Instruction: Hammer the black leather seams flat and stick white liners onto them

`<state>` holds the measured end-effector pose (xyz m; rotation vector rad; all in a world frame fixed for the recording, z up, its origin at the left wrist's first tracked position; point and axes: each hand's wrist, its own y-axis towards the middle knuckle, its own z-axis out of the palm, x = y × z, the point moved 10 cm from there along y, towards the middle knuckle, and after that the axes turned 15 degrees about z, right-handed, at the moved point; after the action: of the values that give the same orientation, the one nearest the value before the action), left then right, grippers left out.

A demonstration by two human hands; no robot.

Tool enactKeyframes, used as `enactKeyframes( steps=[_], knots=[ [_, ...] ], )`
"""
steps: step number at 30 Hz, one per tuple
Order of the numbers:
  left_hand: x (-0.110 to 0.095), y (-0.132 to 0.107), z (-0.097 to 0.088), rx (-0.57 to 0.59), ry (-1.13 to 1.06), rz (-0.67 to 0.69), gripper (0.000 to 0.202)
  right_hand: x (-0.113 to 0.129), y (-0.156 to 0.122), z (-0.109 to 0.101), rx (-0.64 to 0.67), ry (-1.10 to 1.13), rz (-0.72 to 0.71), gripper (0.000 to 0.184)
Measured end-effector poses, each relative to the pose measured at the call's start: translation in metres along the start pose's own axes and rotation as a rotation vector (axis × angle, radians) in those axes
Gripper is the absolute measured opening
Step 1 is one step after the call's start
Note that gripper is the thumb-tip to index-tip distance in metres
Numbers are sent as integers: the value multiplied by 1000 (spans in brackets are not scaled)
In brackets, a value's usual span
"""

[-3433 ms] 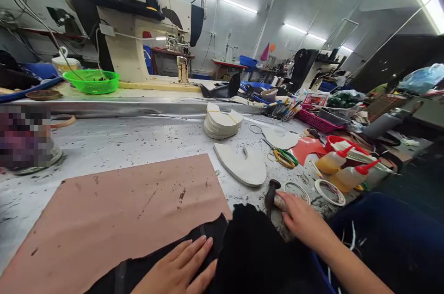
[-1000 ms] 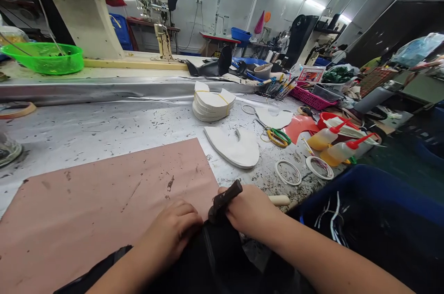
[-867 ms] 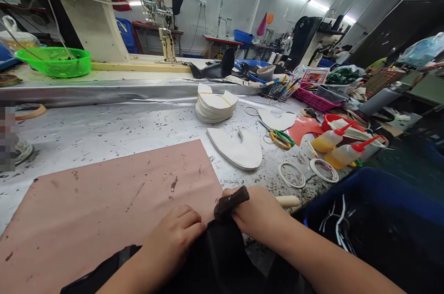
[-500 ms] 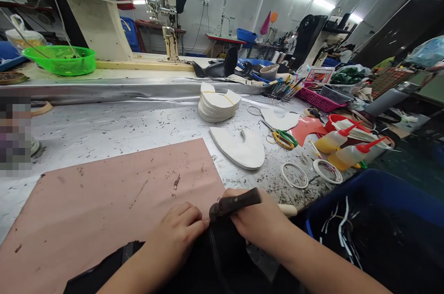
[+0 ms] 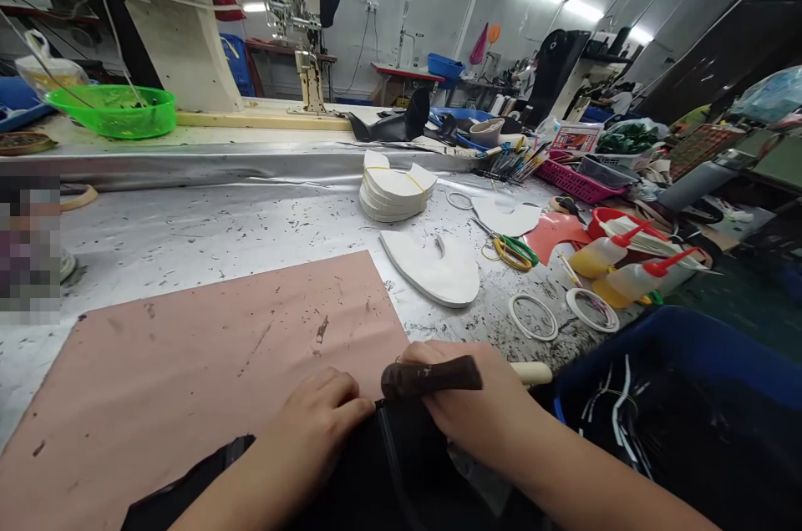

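In my right hand (image 5: pixel 479 397) is a hammer (image 5: pixel 432 378), its dark metal head in front of the fingers and the end of its pale handle showing beyond the wrist. The head sits just above a seam-like strip on black material (image 5: pixel 363 472). Beside the head, my left hand (image 5: pixel 322 410) is closed, its thumb and fingertips on the edge of this material. The material lies partly over a pinkish-brown sheet (image 5: pixel 238 339) and runs down toward my body. My forearms cover some of it, and most right fingertips are hidden.
Ahead lie white U-shaped pieces (image 5: pixel 432 272) and a banded stack (image 5: pixel 398 193). Scissors (image 5: pixel 514 251), tape rolls (image 5: pixel 532 318) and red-tipped bottles (image 5: pixel 611 251) are at right. A blue bin (image 5: pixel 689 331) stands close to my right arm. A sewing machine (image 5: pixel 213 30) rises behind.
The hammer head has swung from a slant to nearly level, and its handle end has shifted right. My left hand stays almost in place on the black material.
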<state>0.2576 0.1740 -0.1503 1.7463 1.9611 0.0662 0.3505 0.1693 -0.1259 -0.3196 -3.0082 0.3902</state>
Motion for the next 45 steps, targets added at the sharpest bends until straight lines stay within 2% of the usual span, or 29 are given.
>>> enactKeyframes(
  steps=[2, 4, 8, 13, 17, 21, 25, 29, 33, 36, 39, 42, 45],
  knots=[
    [6, -7, 3, -19, -72, -67, 27, 4, 1, 0, 5, -2, -27, 13],
    [6, -10, 3, -76, -101, -63, 25, 9, 2, 3, 25, -60, -57, 12],
    [-5, -8, -3, -125, 67, 25, 25, 10, 7, -7, -53, -58, -27, 15],
    [-34, -5, -2, -3, 305, 175, 26, 22, 5, 2, 24, -118, -95, 15],
    [-49, -15, 2, 57, 428, 206, 34, 23, 5, -5, -43, -80, -72, 15],
    [-52, -23, 3, 49, 410, 211, 34, 32, 4, 4, 38, -134, -109, 14],
    [-53, -24, -4, 14, 401, 210, 34, 37, 5, -8, -3, -73, -79, 19],
    [-56, -22, -7, -5, 350, 215, 29, 45, 3, 5, 120, -147, -120, 17],
    [-59, -20, -7, -41, 330, 214, 25, 42, 6, 0, -16, -41, -87, 17],
    [-45, -27, -23, -93, 200, 137, 33, 44, 5, 11, 44, -38, -152, 12],
    [-9, -51, -46, -89, 29, -44, 35, 42, 5, 11, 52, -34, -116, 14],
    [24, -84, -59, 8, 9, -202, 21, 50, 1, 14, 67, 3, -129, 18],
    [37, -107, -53, 125, -74, -291, 22, 64, -2, 19, 99, -19, -176, 19]
  ],
)
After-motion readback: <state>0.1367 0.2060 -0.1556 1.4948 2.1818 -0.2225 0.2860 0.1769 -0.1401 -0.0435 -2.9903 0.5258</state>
